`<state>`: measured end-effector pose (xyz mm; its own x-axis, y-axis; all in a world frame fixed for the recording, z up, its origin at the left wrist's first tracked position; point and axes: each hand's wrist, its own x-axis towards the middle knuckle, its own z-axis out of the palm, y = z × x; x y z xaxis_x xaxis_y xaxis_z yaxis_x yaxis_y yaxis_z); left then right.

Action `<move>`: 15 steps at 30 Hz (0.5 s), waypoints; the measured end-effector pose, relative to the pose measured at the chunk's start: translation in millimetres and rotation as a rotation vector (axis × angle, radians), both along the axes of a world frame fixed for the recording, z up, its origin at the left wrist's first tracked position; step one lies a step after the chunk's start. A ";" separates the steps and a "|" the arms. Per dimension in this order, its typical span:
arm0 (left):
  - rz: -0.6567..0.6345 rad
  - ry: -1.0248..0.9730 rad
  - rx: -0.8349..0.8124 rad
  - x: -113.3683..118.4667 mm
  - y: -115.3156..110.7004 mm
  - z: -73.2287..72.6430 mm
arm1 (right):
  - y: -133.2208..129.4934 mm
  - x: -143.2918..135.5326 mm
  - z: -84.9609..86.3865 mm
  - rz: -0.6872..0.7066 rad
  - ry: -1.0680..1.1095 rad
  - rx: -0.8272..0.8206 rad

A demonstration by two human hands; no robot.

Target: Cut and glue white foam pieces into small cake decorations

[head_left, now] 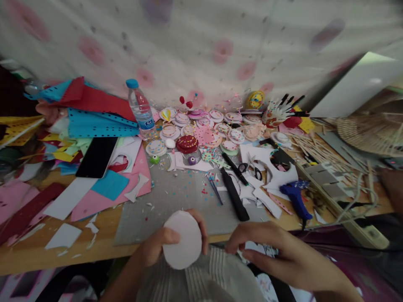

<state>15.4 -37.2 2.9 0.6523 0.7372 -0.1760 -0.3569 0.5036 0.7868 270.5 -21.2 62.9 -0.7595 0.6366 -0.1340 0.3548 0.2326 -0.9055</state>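
A pale round disc (pixel 184 241) is held upright between the thumb and fingers of my left hand (pixel 160 243), just over the table's front edge. Beside it, to the right, my right hand (pixel 270 247) hangs with curved fingers, thumb apart from them, and nothing shows between them. A grey mat (pixel 170 188) lies beyond both hands. On it rest blue tweezers (pixel 215 189) and a black stick-like tool (pixel 233 197). Behind these stand many small decorated paper hats, one of them dark red (pixel 187 144).
A water bottle (pixel 140 110) stands at the back left, near a black phone (pixel 97 157) and coloured foam sheets (pixel 97 102). Rightward are scissors (pixel 250 167), white paper scraps, a blue glue gun (pixel 296 199), a power strip (pixel 355 228), wooden sticks and a pen cup (pixel 273 115).
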 end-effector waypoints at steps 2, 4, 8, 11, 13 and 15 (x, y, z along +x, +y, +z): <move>0.077 0.011 0.026 -7.9 0.7 -4.4 | 1.1 11.6 -4.4 -0.077 -0.024 -0.006; 0.139 0.004 0.039 -14.9 3.9 -5.2 | 0.4 29.1 -9.2 -0.169 -0.063 -0.005; 0.224 -0.007 0.052 -33.4 10.4 -4.5 | -7.8 84.4 -19.2 -0.405 -0.118 0.076; 0.377 0.053 0.103 -48.2 10.5 -8.0 | -19.4 123.1 -24.2 -0.630 -0.272 0.157; 0.482 0.101 0.137 -54.0 9.0 -12.3 | -26.5 129.0 -24.7 -0.681 -0.329 0.222; 0.560 0.130 0.142 -54.3 7.5 -17.4 | -30.4 113.2 -24.2 -0.658 -0.321 0.204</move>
